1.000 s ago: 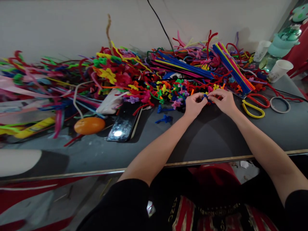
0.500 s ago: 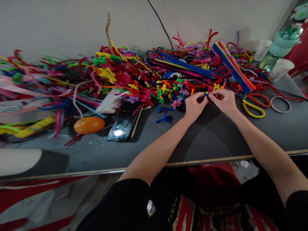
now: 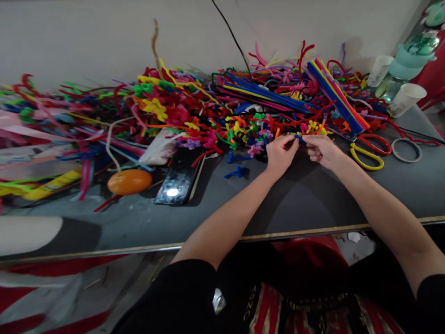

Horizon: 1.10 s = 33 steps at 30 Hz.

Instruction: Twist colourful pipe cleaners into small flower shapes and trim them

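Between my two hands is a small blue pipe-cleaner piece [image 3: 298, 138], mostly covered by fingertips. My left hand [image 3: 281, 152] pinches it from the left, thumb and forefinger closed on it. From the other side my right hand [image 3: 323, 149] grips its right end between thumb and forefinger, the other fingers curled under. To the left on the tabletop lie a blue pipe-cleaner flower [image 3: 238, 172] and another blue twisted piece [image 3: 236, 157]. Small colourful pipe-cleaner flowers [image 3: 255, 149] crowd just beyond my left hand.
Scissors [image 3: 368, 155] with red and yellow handles and a roll of tape [image 3: 406, 150] lie to the right. Paper cups [image 3: 408, 99] and a bottle [image 3: 405, 69] stand behind. A phone [image 3: 177, 181] and an orange [image 3: 130, 182] lie left. Heaped pipe cleaners [image 3: 271, 95] line the wall.
My right hand has turned, its fingers now curled beneath a pinch at the blue piece's right end. The left hand keeps its pinch, almost in place.
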### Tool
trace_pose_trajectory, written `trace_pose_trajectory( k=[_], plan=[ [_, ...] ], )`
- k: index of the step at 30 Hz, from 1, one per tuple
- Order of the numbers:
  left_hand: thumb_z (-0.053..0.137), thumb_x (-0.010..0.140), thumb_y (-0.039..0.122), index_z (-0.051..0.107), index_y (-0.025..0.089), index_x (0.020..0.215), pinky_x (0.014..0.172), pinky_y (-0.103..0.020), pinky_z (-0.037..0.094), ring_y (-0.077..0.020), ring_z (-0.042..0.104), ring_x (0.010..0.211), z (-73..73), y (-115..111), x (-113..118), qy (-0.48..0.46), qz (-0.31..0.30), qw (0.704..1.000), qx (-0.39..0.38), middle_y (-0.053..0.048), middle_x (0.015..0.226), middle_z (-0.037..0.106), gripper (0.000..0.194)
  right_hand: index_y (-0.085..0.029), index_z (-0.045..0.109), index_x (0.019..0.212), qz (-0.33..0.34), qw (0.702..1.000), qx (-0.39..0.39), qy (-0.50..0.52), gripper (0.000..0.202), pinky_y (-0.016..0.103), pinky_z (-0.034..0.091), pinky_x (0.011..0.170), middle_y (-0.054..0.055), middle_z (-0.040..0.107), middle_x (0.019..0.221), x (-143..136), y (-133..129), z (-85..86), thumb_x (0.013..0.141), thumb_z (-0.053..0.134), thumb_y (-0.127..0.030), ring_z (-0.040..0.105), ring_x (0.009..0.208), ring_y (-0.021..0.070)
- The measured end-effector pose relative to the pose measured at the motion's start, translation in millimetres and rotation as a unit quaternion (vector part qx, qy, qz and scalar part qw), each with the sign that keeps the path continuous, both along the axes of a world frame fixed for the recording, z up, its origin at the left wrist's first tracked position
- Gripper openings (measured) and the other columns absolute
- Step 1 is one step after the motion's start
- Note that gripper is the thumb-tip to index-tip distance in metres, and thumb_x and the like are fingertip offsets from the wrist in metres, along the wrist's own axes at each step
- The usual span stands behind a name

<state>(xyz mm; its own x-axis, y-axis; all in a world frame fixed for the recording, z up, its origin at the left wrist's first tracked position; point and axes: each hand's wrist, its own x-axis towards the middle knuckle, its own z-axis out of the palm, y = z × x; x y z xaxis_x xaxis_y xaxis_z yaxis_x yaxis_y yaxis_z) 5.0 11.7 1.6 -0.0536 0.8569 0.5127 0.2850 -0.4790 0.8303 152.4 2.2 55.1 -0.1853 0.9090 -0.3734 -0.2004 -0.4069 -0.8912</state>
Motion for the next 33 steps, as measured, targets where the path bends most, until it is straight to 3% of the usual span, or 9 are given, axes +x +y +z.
trace_pose_trajectory(
  k=[2, 5, 8, 11, 16, 33],
  plan=[
    [0.068, 0.083, 0.03, 0.074, 0.02, 0.076, 0.068, -0.029, 0.052, -0.0149, 0.064, 0.066, -0.5, 2, 2, -0.03, -0.01, 0.999, -0.024, -0.002, 0.072, 0.072, 0.013, -0.02, 0.058, 0.075, -0.011, 1.0, 0.008, 0.004, 0.017, 0.018, 0.013, 0.034, -0.011, 0.032, 0.051, 0, 0, 0.2, 0.085, 0.071, -0.023, 0.021, 0.037, 0.002],
    [0.07, 0.082, 0.034, 0.07, 0.02, 0.072, 0.058, -0.026, 0.047, -0.0117, 0.057, 0.056, -3.0, 7, 4, -0.092, -0.015, 0.993, -0.072, 0.001, 0.063, 0.066, 0.018, -0.021, 0.062, 0.081, -0.051, 0.994, 0.091, -0.026, 0.016, 0.017, 0.016, 0.035, -0.01, 0.036, 0.052, 0, 3, -4.1, 0.084, 0.074, -0.031, 0.026, 0.038, 0.0026],
    [0.074, 0.079, 0.039, 0.069, 0.02, 0.072, 0.058, -0.025, 0.049, -0.0116, 0.058, 0.058, -7.0, 12, 5, -0.157, -0.014, 0.981, -0.117, 0.001, 0.064, 0.067, 0.021, -0.02, 0.067, 0.083, -0.079, 0.975, 0.177, -0.108, 0.017, 0.018, 0.022, 0.036, -0.008, 0.048, 0.054, 0, 6, -11.7, 0.08, 0.076, -0.034, 0.034, 0.041, 0.0032],
    [0.076, 0.077, 0.043, 0.071, 0.02, 0.076, 0.061, -0.026, 0.052, -0.0124, 0.062, 0.062, -10.3, 15, 5, -0.193, -0.021, 0.972, -0.133, -0.001, 0.068, 0.07, 0.023, -0.018, 0.068, 0.077, -0.078, 0.96, 0.21, -0.169, 0.018, 0.019, 0.028, 0.038, -0.005, 0.056, 0.055, -1, 7, -18.2, 0.076, 0.078, -0.033, 0.042, 0.042, 0.0045],
    [0.079, 0.075, 0.039, 0.076, 0.02, 0.084, 0.068, -0.028, 0.056, -0.0144, 0.067, 0.07, -10.8, 15, 4, -0.19, -0.045, 0.973, -0.121, -0.003, 0.082, 0.076, 0.021, -0.018, 0.069, 0.076, -0.084, 0.953, 0.225, -0.183, 0.022, 0.02, 0.032, 0.039, -0.004, 0.058, 0.056, 0, 8, -21.6, 0.071, 0.08, -0.036, 0.045, 0.044, 0.0057],
    [0.078, 0.072, 0.023, 0.076, 0.016, 0.074, 0.063, -0.027, 0.054, -0.0134, 0.065, 0.065, -7.9, 10, 3, -0.165, -0.022, 0.977, -0.135, -0.003, 0.071, 0.074, 0.008, -0.018, 0.068, 0.071, -0.055, 0.965, 0.209, -0.148, 0.025, 0.019, 0.028, 0.038, -0.005, 0.054, 0.054, -4, 1, -24.8, 0.067, 0.083, -0.038, 0.042, 0.045, 0.0052]
  ],
)
